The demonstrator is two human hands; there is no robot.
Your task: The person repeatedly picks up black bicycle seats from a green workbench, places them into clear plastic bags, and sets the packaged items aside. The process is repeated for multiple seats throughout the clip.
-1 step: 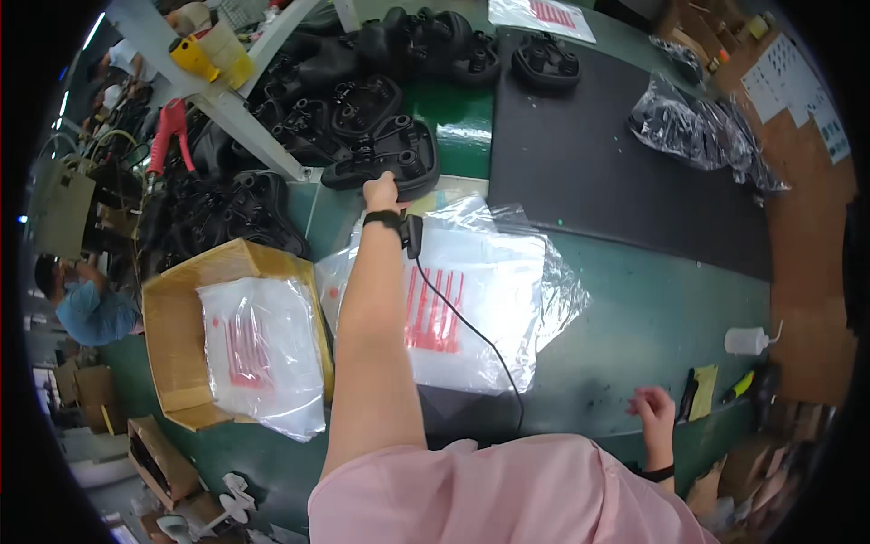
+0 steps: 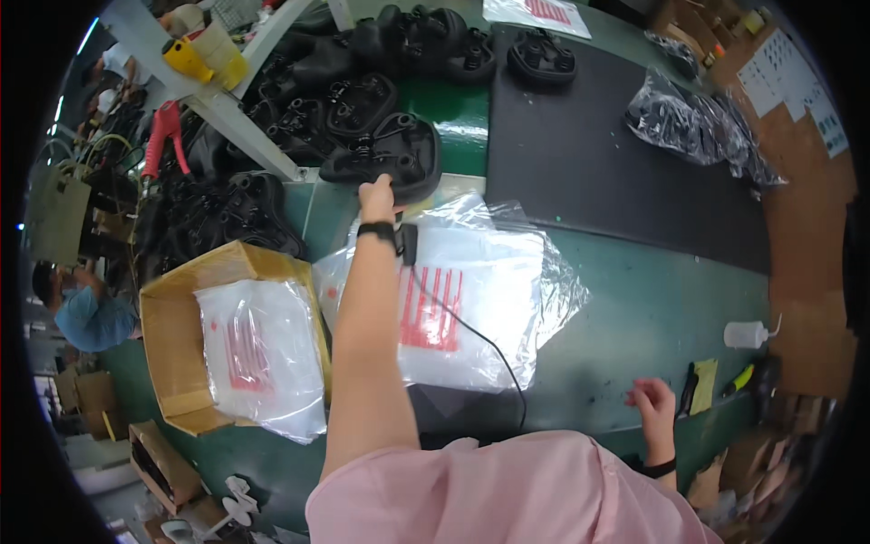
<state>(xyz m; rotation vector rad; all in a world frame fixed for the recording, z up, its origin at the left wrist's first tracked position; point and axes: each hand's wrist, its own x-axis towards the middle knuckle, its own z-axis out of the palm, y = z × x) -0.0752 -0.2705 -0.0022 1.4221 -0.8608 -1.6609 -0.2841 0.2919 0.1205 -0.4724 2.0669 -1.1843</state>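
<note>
With my left arm stretched forward, my left hand (image 2: 377, 194) is closed on the near edge of a black bicycle saddle (image 2: 410, 156). The saddle lies underside up, its springs and frame showing. My fingertips are partly hidden beneath it. Below that wrist lies a stack of clear plastic bags (image 2: 489, 299) with red print, and a dark cable runs across it from a small black device (image 2: 408, 245) at the wrist. My right hand (image 2: 652, 401) hovers near the table's front edge at the right, fingers loosely bent and apart, holding nothing.
More black saddles (image 2: 362, 102) are heaped at the far left behind a metal post (image 2: 240, 127). A cardboard box (image 2: 172, 354) with bags stands left. On the dark mat (image 2: 580, 154) are one saddle (image 2: 542, 58) and bagged saddles (image 2: 675, 122). A squeeze bottle (image 2: 745, 335) stands right.
The held saddle has tipped slightly, and my left hand has shifted a little left with it. My right hand has barely moved.
</note>
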